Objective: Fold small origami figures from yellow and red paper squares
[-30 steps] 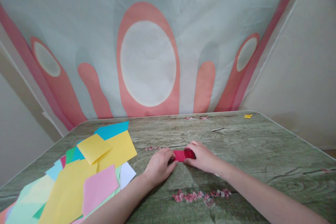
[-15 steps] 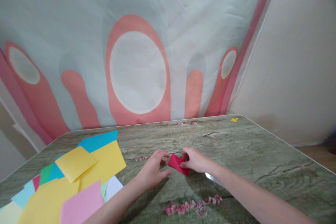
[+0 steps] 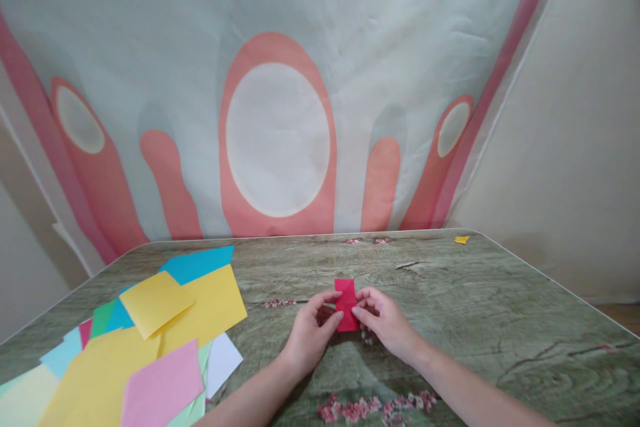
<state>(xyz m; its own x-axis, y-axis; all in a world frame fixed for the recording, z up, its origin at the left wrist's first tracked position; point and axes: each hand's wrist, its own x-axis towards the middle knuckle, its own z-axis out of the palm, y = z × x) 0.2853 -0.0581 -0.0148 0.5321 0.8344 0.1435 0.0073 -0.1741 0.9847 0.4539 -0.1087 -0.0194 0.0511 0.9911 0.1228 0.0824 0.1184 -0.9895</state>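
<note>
A small folded red paper [image 3: 346, 303] stands out at the middle of the table, its long side running away from me. My left hand [image 3: 314, 325] pinches its left edge between thumb and fingers. On the opposite edge, my right hand [image 3: 383, 321] has closed its thumb and fingertips on the paper too. A crease shows near the paper's top. Whether it rests on the table or is held just above it, I cannot tell.
Loose coloured sheets lie in a pile at the left, among them a yellow sheet [image 3: 210, 307], a pink sheet [image 3: 163, 383] and a blue sheet [image 3: 200, 265]. A small yellow paper piece [image 3: 461, 239] is at the far right corner of the wood-patterned table [image 3: 480, 307]. A printed curtain [image 3: 280, 0] hangs behind.
The red paper has turned from slanted to upright in view. My left hand has come in from beside it and taken its left edge; my right hand now grips the right edge. The view has shifted slightly.
</note>
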